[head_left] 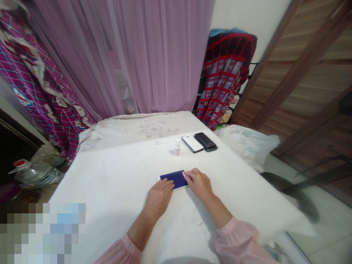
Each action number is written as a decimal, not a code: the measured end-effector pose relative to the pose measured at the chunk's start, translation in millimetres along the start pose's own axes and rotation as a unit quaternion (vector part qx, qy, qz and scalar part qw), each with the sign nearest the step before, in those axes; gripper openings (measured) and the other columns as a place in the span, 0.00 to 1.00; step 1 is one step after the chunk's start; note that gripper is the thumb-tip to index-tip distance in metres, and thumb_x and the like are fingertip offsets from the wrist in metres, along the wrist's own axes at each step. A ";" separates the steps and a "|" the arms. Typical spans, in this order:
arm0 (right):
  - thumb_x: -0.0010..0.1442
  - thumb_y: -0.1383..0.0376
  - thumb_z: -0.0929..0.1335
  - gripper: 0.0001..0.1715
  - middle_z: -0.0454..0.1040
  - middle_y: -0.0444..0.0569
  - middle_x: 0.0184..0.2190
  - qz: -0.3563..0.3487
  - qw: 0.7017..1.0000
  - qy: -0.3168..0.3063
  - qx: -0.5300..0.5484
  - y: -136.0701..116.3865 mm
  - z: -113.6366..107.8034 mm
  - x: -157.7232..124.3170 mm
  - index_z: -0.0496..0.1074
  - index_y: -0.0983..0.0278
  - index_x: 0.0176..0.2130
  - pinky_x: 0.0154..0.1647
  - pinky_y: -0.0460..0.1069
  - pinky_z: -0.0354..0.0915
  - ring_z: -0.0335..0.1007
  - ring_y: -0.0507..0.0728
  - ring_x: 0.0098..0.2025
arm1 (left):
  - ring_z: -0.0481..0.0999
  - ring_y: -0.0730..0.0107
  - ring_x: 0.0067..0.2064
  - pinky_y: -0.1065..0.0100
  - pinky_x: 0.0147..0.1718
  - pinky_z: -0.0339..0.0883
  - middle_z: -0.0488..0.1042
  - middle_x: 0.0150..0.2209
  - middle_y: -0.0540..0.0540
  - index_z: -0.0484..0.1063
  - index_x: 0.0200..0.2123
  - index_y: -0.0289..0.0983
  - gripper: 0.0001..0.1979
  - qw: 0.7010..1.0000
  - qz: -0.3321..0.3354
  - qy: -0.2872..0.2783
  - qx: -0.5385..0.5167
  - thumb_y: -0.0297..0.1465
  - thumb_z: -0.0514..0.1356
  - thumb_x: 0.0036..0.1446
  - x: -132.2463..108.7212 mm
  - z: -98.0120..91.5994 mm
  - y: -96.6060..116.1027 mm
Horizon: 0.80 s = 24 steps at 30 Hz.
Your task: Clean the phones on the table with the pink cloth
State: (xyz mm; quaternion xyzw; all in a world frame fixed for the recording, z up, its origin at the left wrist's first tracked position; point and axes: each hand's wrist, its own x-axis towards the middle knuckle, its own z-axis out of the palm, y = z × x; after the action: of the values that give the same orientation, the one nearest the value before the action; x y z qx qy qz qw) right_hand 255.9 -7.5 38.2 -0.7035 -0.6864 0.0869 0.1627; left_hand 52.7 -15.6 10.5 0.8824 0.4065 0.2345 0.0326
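A smartphone [176,179] with a blue screen and white edges lies flat on the white-covered table in front of me. My left hand [160,196] grips its near left side, fingertips resting over the screen. At the other end, my right hand [198,180] has thumb and fingers pinched together against the screen. A small pale bit shows at those fingertips, too small to name. Beyond the phone stands a small white bottle [177,148]. Beside the bottle lie a white phone [192,143] and a stack of black phones [205,141].
The table's white cloth [123,161] reaches back to a purple curtain [159,55]. To the right are a white plastic bag [247,143] and a dark fan-like object [291,194] on the floor. A large clear water bottle [35,172] stands left of the table.
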 end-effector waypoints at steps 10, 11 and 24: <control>0.52 0.56 0.69 0.16 0.79 0.52 0.32 0.051 0.879 0.176 0.441 30.8 23.8 -12.2 0.80 0.64 0.34 0.40 0.52 0.67 0.73 0.58 0.35 | 0.65 0.51 0.60 0.47 0.59 0.59 0.68 0.58 0.37 0.68 0.54 0.35 0.20 0.999 -0.042 0.029 0.004 0.34 0.58 0.60 -2.3 8.0 -5.6; 0.50 0.55 0.70 0.16 0.79 0.52 0.33 0.073 0.864 0.173 0.468 33.0 22.2 -10.5 0.80 0.64 0.34 0.41 0.53 0.67 0.74 0.58 0.36 | 0.62 0.47 0.62 0.43 0.59 0.56 0.65 0.60 0.35 0.65 0.56 0.34 0.24 0.998 -0.060 0.027 0.011 0.37 0.59 0.58 -1.9 8.8 -6.6; 0.38 0.54 0.77 0.22 0.80 0.50 0.30 0.139 0.737 0.088 0.655 48.1 6.2 -11.0 0.80 0.64 0.32 0.34 0.51 0.69 0.74 0.59 0.34 | 0.67 0.51 0.58 0.46 0.59 0.56 0.69 0.55 0.36 0.61 0.58 0.35 0.30 0.992 -0.120 0.030 0.002 0.40 0.61 0.55 0.7 10.7 -9.0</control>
State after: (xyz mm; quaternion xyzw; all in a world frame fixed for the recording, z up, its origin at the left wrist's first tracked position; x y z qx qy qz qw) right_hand 298.4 -17.9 14.6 -0.5147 -0.3372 0.4746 0.6294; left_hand 51.5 -7.7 -0.9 0.8200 0.5104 0.2549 0.0464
